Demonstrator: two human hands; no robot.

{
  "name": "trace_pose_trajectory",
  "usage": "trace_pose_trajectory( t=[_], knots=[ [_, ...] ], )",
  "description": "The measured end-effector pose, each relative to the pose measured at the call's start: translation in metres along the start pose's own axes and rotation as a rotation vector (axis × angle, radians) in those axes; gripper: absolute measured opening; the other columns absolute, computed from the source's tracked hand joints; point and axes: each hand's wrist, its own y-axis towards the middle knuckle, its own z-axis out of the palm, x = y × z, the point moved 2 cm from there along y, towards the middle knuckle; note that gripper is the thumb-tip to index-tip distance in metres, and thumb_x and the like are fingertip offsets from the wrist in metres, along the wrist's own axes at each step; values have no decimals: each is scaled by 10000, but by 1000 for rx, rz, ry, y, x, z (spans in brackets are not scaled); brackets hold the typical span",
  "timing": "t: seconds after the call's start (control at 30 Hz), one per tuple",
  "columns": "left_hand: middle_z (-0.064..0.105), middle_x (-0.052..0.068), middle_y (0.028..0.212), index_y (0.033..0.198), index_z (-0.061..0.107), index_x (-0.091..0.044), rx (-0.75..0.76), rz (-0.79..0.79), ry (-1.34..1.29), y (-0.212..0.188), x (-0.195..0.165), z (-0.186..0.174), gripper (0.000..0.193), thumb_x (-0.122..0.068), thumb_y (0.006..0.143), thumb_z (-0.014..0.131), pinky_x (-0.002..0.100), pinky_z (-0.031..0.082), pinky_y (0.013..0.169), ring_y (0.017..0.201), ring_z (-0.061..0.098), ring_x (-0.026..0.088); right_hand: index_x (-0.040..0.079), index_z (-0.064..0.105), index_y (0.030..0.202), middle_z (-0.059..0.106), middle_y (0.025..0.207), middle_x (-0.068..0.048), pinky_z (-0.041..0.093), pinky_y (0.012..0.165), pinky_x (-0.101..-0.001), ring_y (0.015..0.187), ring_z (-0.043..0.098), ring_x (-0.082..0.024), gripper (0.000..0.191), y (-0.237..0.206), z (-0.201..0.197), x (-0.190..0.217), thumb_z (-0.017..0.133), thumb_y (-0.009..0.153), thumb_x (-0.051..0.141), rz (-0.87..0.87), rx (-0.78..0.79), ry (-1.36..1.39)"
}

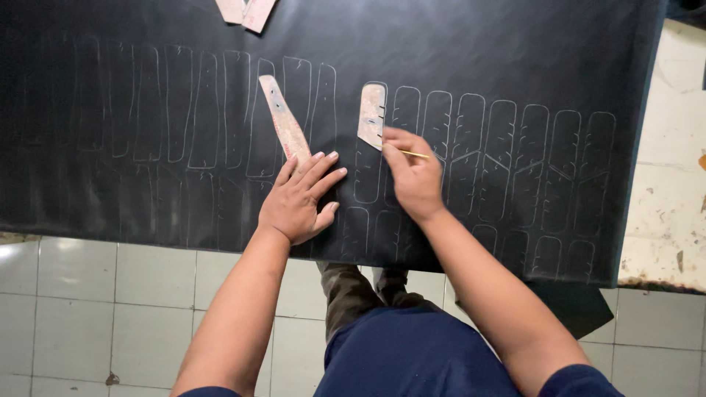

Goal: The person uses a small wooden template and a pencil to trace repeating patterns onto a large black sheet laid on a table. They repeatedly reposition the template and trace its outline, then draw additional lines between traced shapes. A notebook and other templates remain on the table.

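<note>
On the broad black sheet [147, 198] chalked with rows of traced outlines, our left hand [300, 200] lies released and flat just below the long tan cardboard template [283, 126], while our right hand [413, 175] pinches a thin yellow marking stick [416, 154] beside the shorter notched tan template [372, 115]. We judge a clean line needs the short pattern pinned firmly and the tip kept tight against its edge.

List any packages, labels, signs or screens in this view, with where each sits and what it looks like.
None in view: no package, label, sign or screen.
What lies there instead: a black sheet drawn with pale outlines, and two tan templates.
Long template: narrow, beside the left hand.
Short template: rounded top, held by the right hand, which also grips a thin yellow marking stick.
</note>
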Motion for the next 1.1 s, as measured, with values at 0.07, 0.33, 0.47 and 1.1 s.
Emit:
trace_pose_trajectory(
  t=[0.07,0.33,0.47,1.1],
  knots=[
    [413,-29,1612,1474,520,-285,1,-2,-2,0,0,0,623,-406,873,633,442,195,1251,1476,390,172,-14,619,1091,543,1466,-197,467,1135,-372,1342,566,-253,104,9,12,-6,630,1039,76,-66,32,-47],
    [424,9,1605,1471,528,-257,17,13,-24,-1,2,6,644,-405,856,648,472,198,1240,1481,383,192,-21,642,1079,423,1599,-235,400,1213,-414,1493,449,-340,116,31,50,-26,646,1021,80,-7,45,-4],
    [428,23,1593,1470,518,-239,21,31,-24,0,0,9,653,-415,854,648,491,199,1229,1473,381,195,-24,656,1025,427,1599,-226,395,1201,-408,1486,452,-326,97,42,67,-27,661,998,69,31,90,45],
    [414,86,1586,1448,538,-141,6,160,-200,7,-8,14,689,-419,827,651,534,183,1177,1468,349,259,-30,649,1054,733,980,-136,607,781,-290,866,730,-176,127,-49,-41,29,692,954,35,148,-676,-214]
  ],
)
